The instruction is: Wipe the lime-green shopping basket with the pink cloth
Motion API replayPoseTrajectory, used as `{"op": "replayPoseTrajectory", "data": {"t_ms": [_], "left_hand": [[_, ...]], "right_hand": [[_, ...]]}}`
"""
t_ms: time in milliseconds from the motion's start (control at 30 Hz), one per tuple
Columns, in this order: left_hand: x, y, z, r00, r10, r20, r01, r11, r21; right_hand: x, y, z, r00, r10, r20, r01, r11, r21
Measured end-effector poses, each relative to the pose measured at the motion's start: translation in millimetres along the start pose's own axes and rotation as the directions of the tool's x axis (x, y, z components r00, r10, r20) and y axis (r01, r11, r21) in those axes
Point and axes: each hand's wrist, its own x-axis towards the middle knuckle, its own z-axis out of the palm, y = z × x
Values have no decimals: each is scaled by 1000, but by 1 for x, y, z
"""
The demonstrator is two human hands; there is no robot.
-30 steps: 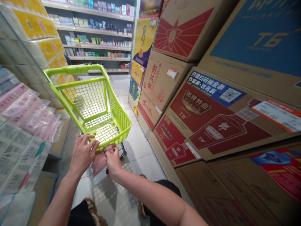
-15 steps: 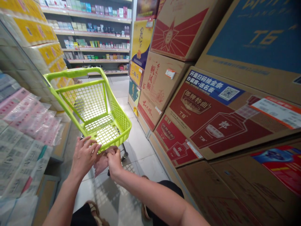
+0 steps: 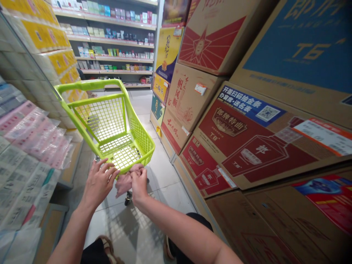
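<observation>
A lime-green plastic shopping cart (image 3: 139,126) with a lattice basket stands in front of me on the aisle floor. My left hand (image 3: 99,181) is open at the near left of its rim, fingers spread and slightly bent; whether the fingertips touch the plastic I cannot tell. A crumpled dusty-pink cloth (image 3: 123,185) is pinched in my right hand (image 3: 139,183), against the near right edge of the basket. Part of the cloth hangs down between the two hands. Nothing lies inside the basket.
Stacked liquor cartons (image 3: 233,128) line the right side. On the left are packs of tissue (image 3: 41,36) in yellow wrap and pink plastic packs (image 3: 30,128). Shelves (image 3: 110,47) of small boxes and bottles cross the far end. Pale tiles (image 3: 162,176) cover the floor.
My right hand has slid to the right along the near edge of the cart with the cloth, and more of the cloth shows. The left hand stays at the rim.
</observation>
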Motion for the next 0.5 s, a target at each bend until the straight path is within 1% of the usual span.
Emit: {"op": "replayPoseTrajectory", "data": {"t_ms": [67, 133, 233, 300, 333, 400, 500], "left_hand": [[0, 1, 0, 1000, -9, -6, 9, 1000, -11], [0, 2, 0, 1000, -10, -7, 10, 1000, -9], [1, 3, -1, 1000, -5, 4, 5, 1000, 13], [1, 3, -1, 1000, -4, 13, 4, 999, 32], [1, 2, -1, 1000, -4, 17, 3, 999, 41], [1, 2, -1, 1000, -2, 26, 0, 999, 55], [0, 2, 0, 1000, 2, 29, -4, 998, 56]], "right_hand": [[2, -10, -4, 1000, -16, -27, 16, 1000, 4], [5, -13, -6, 998, -14, -63, 14, 1000, -6], [5, -3, -5, 992, 62, -107, -67, 997, -45], [3, 5, -3, 987, 120, -109, -128, 990, -67], [1, 6, -2, 986, 132, -100, -140, 988, -71], [0, 2, -2, 992, 110, -67, -114, 992, -55], [3, -10, -5, 999, 37, -37, -37, 999, -7]]}}
